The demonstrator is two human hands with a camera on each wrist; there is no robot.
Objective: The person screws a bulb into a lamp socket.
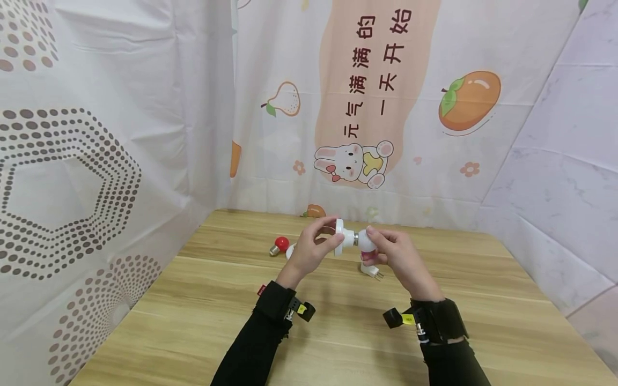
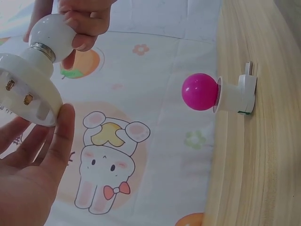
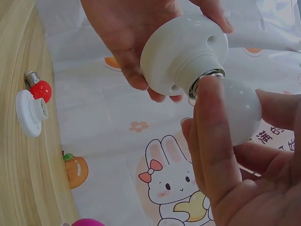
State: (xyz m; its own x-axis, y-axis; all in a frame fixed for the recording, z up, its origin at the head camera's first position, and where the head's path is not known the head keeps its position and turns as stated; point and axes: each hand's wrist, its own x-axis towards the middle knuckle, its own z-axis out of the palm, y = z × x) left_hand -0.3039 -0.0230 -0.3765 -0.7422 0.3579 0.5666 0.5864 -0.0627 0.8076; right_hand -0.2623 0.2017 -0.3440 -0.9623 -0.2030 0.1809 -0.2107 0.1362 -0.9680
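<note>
My left hand [image 1: 309,247] grips a white round lamp holder [image 3: 175,54] by its wide base, above the table. In the left wrist view the underside of that lamp holder faces the camera, with brass contacts inside. A white light bulb [image 2: 52,37] is held between the thumb and fingers of my right hand [image 1: 397,256]. The bulb's metal cap sits at the mouth of the lamp holder, and part of the metal still shows. How far the cap goes in is hidden by a finger in the right wrist view.
A red bulb [image 3: 41,90] lies on the wooden table [image 1: 212,300] beside a second white lamp holder [image 3: 29,114] at the back left. Behind my right hand is a pink bulb [image 2: 200,92] in a white plug-in socket [image 2: 230,97]. Printed curtains [image 1: 270,161] hang at the back.
</note>
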